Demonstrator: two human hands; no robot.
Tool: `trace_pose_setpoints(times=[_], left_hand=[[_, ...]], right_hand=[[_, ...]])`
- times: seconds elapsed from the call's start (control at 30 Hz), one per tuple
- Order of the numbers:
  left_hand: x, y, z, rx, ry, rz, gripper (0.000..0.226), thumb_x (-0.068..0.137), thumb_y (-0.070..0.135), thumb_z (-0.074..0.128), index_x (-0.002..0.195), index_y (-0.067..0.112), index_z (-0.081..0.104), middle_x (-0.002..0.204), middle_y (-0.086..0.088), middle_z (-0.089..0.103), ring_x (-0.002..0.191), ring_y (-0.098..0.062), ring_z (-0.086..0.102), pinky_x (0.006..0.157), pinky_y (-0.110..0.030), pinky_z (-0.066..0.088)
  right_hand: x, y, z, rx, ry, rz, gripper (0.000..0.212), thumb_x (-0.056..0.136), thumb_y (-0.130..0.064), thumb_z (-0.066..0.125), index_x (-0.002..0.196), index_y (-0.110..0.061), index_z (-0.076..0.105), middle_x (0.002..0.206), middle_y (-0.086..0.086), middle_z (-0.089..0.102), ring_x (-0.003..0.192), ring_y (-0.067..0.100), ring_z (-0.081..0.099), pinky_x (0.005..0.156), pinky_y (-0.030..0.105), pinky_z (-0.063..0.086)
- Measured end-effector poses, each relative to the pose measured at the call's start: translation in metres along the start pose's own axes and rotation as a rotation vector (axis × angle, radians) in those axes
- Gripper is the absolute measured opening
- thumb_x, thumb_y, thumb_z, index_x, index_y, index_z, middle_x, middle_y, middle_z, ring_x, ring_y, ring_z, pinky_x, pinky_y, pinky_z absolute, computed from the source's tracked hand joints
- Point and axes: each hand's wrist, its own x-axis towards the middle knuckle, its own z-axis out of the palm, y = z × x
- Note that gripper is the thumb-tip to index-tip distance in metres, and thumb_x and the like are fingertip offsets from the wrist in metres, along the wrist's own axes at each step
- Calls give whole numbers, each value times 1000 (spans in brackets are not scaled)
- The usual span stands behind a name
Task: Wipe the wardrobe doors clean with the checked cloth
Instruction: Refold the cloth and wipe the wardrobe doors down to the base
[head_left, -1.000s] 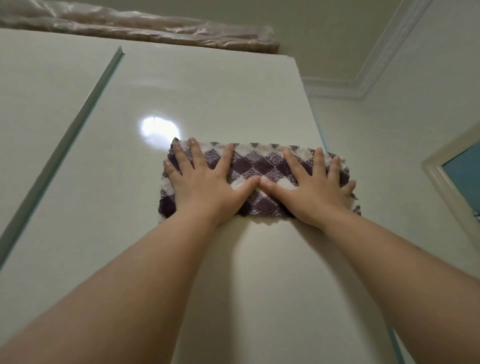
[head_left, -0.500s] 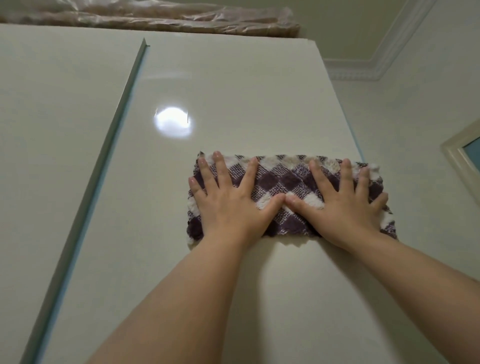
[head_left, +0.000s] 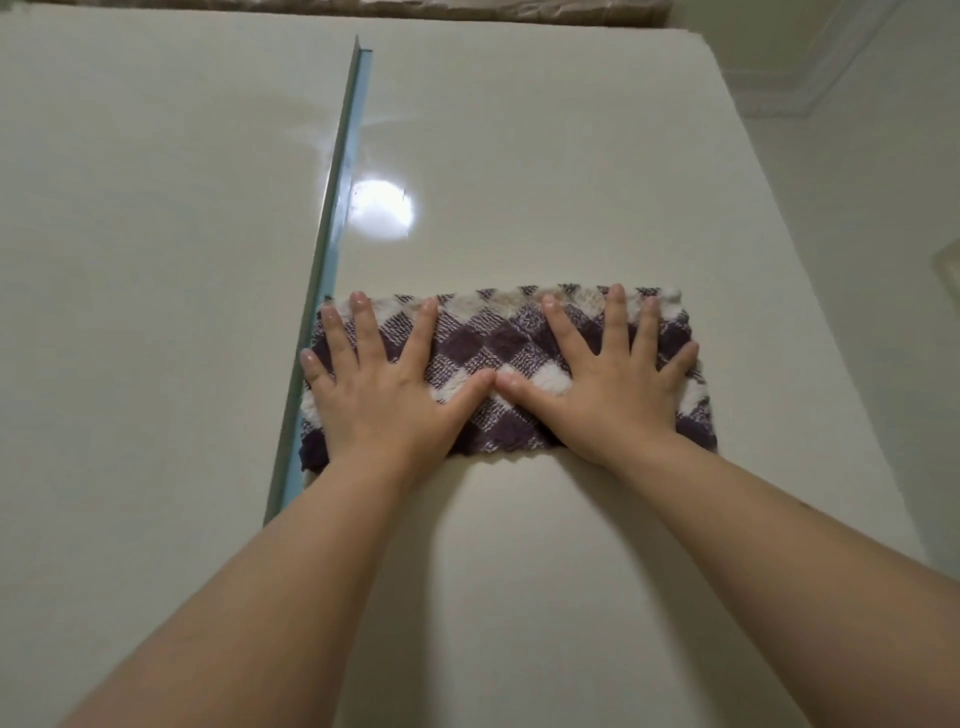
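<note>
Left hand (head_left: 384, 395): fingers straight and spread, palm flat, pressing on the checked cloth (head_left: 498, 343). Nothing gripped. Little finger lies at the cloth's left end.

Right hand (head_left: 608, 395): same posture, spread flat on the cloth's right half. The two thumb tips touch at the cloth's middle.

Checked cloth: purple and white, folded to a flat band, pressed against the right wardrobe door (head_left: 571, 156). Long axis runs left to right across the door. Left end meets the blue-green edge strip (head_left: 337, 208) that separates this door from the left wardrobe door (head_left: 156, 260); right end stops short of the door's right edge.

Round light glare (head_left: 382, 208) on the glossy door, above the left hand, just right of the strip. Wrapped bundle (head_left: 415, 6) along the wardrobe top. Cornice (head_left: 779, 88) at far right.
</note>
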Motion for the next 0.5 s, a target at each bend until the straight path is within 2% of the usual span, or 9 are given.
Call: trace_pose_setpoints(times=[0.2,0.33,0.5], left_hand=[[-32,-22,6,-30,1,-3,91,62,87,2,142,46,-12,154,-10,-20,140,-31,-21,111,-53,-4],[-62,-31,11,-55,-13,18,89,63,84,3,142,44,-11,155,-10,-18,140,-32,-18,111,-55,-1],[-90,-39,17,-84,-6,58,89,65,83,9,143,40,0,155,-11,-12,141,-33,-13,109,-57,2]], right_hand=[[-35,-14,12,-2,-1,-21,88,64,-90,9,140,-52,-14,155,6,-22,138,33,-27,105,66,-9],[-66,-16,22,-18,-9,-14,90,59,-90,-2,139,-52,-17,155,5,-22,139,33,-26,105,66,-8],[-97,-16,27,-12,-66,3,91,58,-89,0,138,-51,-19,153,3,-27,138,30,-30,105,64,-11]])
